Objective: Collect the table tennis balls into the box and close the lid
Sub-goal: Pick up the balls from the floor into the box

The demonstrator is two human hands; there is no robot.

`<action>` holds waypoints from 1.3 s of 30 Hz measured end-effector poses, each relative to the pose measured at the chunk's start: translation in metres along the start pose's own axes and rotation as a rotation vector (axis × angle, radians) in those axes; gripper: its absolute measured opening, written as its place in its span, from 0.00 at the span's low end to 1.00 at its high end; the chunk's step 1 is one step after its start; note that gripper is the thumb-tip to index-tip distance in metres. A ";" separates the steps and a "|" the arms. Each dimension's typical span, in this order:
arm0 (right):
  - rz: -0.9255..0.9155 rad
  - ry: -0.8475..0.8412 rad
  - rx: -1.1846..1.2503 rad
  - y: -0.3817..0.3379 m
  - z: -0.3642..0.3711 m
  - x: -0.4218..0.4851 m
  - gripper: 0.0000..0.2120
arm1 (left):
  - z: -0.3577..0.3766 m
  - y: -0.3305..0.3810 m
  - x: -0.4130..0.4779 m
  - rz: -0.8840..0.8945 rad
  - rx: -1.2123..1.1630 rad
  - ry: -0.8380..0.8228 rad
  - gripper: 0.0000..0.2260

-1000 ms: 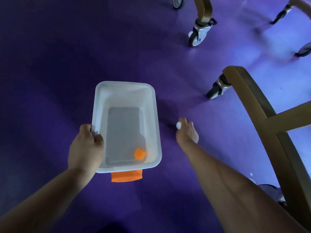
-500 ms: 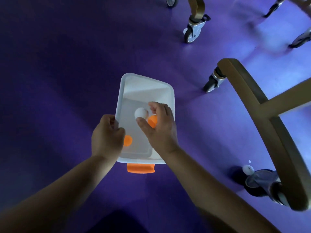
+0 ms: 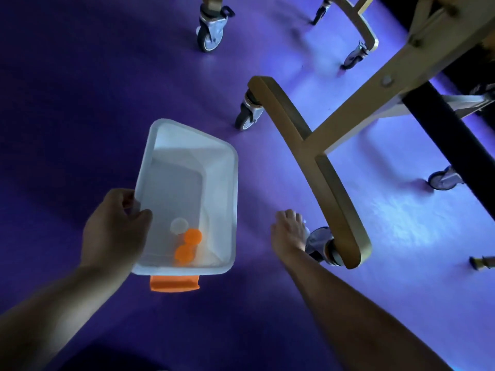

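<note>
A white plastic box (image 3: 227, 183) is held above the purple floor, tilted, with an orange latch (image 3: 174, 283) at its near end. My left hand (image 3: 115, 231) grips its left rim, thumb inside. In the near end of the box lie a white ball (image 3: 179, 225) and two orange balls (image 3: 193, 236) (image 3: 183, 254). My right hand (image 3: 289, 231) reaches down to the floor beside a caster (image 3: 320, 241), its fingers over a white ball (image 3: 306, 228) of which only a sliver shows. Whether the fingers hold that ball is hidden. No lid is in view.
A curved wooden chair leg (image 3: 316, 167) arcs just right of my right hand, with casters under it (image 3: 247, 115). More wheeled legs stand at the back (image 3: 210, 33) and right (image 3: 442, 180). Open purple floor (image 3: 67, 89) spreads to the left.
My right hand dropped the white ball into the box, then swung right and down to the caster by the chair leg. The box tilted and now holds three balls.
</note>
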State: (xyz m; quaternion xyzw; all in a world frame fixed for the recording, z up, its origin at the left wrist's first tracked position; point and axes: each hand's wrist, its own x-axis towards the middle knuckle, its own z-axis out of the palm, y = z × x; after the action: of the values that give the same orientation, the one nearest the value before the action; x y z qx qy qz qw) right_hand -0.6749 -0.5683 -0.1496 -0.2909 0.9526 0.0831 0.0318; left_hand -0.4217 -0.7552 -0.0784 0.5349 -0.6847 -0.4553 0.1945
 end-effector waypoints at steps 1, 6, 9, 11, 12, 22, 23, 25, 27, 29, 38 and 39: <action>0.018 -0.083 -0.097 0.010 0.003 0.005 0.12 | 0.001 -0.001 0.000 0.001 0.000 -0.006 0.11; 0.116 -0.218 -0.365 0.032 0.026 0.024 0.17 | 0.001 -0.003 0.001 0.010 0.010 -0.047 0.10; 0.131 -0.250 -0.409 0.038 0.033 0.032 0.17 | 0.002 -0.004 0.004 0.014 0.008 -0.040 0.10; 0.092 -0.280 -0.454 0.041 0.033 0.033 0.17 | 0.003 -0.004 0.006 0.017 0.023 -0.019 0.11; 0.075 -0.288 -0.478 0.041 0.032 0.031 0.17 | 0.002 -0.004 0.006 0.014 0.024 -0.012 0.11; -0.274 0.360 0.869 -0.104 -0.063 -0.007 0.15 | -0.033 -0.014 0.018 -0.051 0.018 0.139 0.09; -0.347 0.338 0.959 -0.124 -0.078 -0.014 0.16 | -0.040 -0.016 0.020 -0.071 0.026 0.162 0.09; -0.509 0.248 1.023 -0.161 -0.101 -0.024 0.19 | -0.057 -0.019 0.022 -0.108 0.030 0.211 0.09; -0.675 0.193 0.968 -0.197 -0.118 -0.028 0.21 | -0.079 -0.023 0.022 -0.139 0.015 0.259 0.08; -0.768 0.215 0.889 -0.227 -0.125 -0.029 0.20 | -0.105 -0.026 0.021 -0.163 0.019 0.314 0.07; -0.744 -0.408 0.974 -0.356 -0.168 -0.103 0.31 | -0.250 -0.059 -0.031 -0.350 0.091 0.681 0.05; -0.758 -0.473 0.978 -0.371 -0.172 -0.115 0.29 | -0.264 -0.067 -0.039 -0.367 0.098 0.711 0.05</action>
State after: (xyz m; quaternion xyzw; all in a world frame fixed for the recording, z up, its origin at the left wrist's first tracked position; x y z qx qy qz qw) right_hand -0.3742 -0.8393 -0.0194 -0.5318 0.6797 -0.3145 0.3954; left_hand -0.1719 -0.8303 0.0093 0.7812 -0.4884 -0.2359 0.3091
